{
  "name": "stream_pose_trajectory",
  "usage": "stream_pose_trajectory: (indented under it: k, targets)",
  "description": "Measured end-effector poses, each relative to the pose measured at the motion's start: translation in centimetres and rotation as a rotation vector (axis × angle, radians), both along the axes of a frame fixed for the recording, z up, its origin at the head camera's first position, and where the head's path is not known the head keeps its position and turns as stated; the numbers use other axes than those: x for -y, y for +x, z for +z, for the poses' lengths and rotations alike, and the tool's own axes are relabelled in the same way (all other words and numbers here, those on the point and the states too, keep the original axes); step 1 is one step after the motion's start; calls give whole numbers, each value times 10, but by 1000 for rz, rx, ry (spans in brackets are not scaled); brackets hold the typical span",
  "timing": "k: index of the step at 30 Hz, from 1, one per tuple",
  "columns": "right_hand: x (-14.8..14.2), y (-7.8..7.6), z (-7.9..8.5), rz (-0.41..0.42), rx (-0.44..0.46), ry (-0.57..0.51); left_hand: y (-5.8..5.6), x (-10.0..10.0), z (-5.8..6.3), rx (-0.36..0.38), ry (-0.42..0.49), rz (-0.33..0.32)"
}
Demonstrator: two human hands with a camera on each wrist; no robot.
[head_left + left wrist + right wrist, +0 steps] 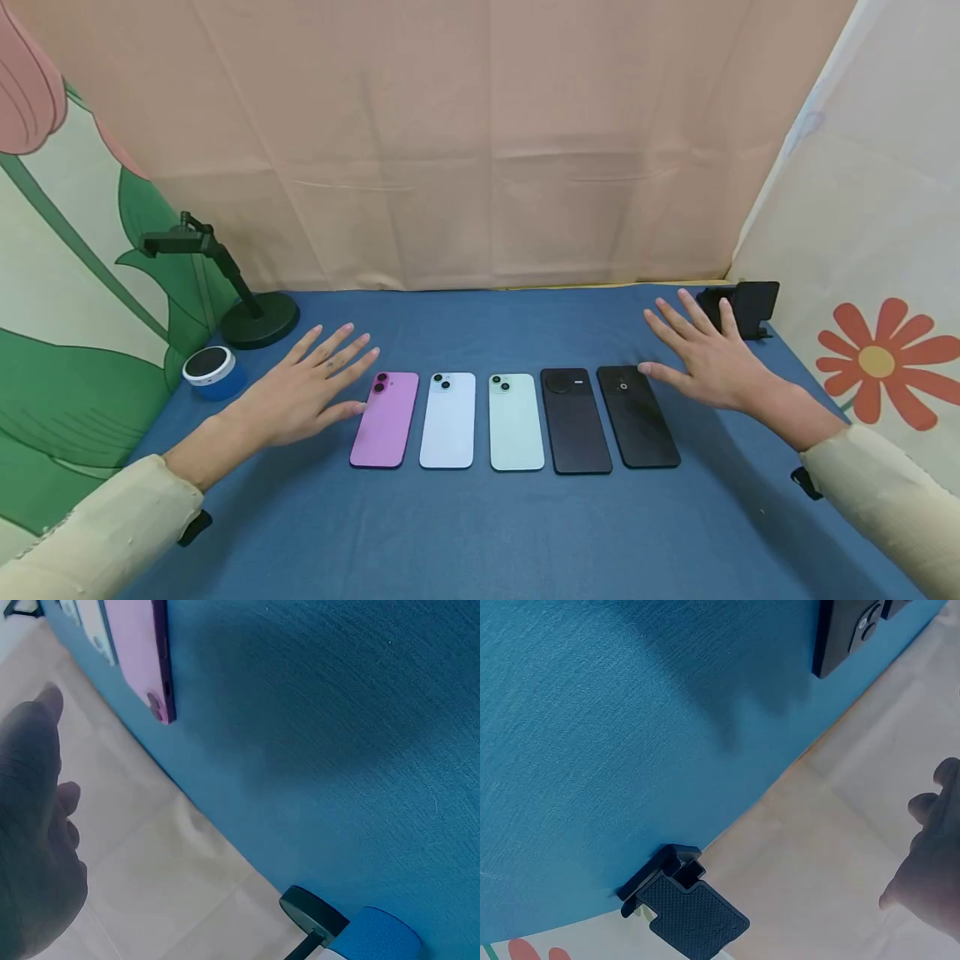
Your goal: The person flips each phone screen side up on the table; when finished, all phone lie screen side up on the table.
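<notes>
Several phones lie face down in a row on the blue tabletop (465, 533). From the left they are a pink phone (385, 421), a pale blue-white phone (447, 421), a mint green phone (516, 422), a dark grey phone (576, 421) and a black phone (639, 417). My left hand (296, 396) hovers palm down with fingers spread, left of the pink phone. Held over the table at the right, my right hand (708, 358) also has its fingers spread, its thumb overlapping the black phone's top edge in the head view. Neither hand holds anything.
At the back left stands a dark stand with a round base (259, 320). A blue and white round device (213, 372) sits in front of it. A black folding phone holder (752, 307) is at the back right, partly behind my right hand. Fabric walls (465, 167) border the table.
</notes>
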State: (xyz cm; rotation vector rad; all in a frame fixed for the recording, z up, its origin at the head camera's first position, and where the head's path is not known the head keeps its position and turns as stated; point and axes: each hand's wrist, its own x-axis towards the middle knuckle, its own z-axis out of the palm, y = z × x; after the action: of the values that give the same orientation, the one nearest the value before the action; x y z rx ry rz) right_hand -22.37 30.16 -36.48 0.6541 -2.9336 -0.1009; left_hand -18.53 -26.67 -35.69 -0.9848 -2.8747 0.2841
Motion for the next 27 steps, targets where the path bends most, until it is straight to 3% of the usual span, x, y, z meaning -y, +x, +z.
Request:
stream_pose_trajectory:
  k: [4, 8, 13, 18, 23, 27]
  targets:
    - [3, -2, 0, 0, 7, 1, 0, 2, -3, 17, 25, 16]
    - [8, -3, 3, -13, 60, -64, -3, 4, -5, 96, 90, 75]
    - [26, -9, 10, -11, 185, -229, -7, 10, -5, 306, 293, 194]
    - [60, -19, 14, 61, 328, -400, -4, 21, -1, 542, 523, 298]
    - [113, -19, 14, 162, 511, -554, 2, 29, 3, 704, 693, 337]
    - [161, -19, 12, 203, 700, -649, 5, 31, 4, 786, 788, 346]
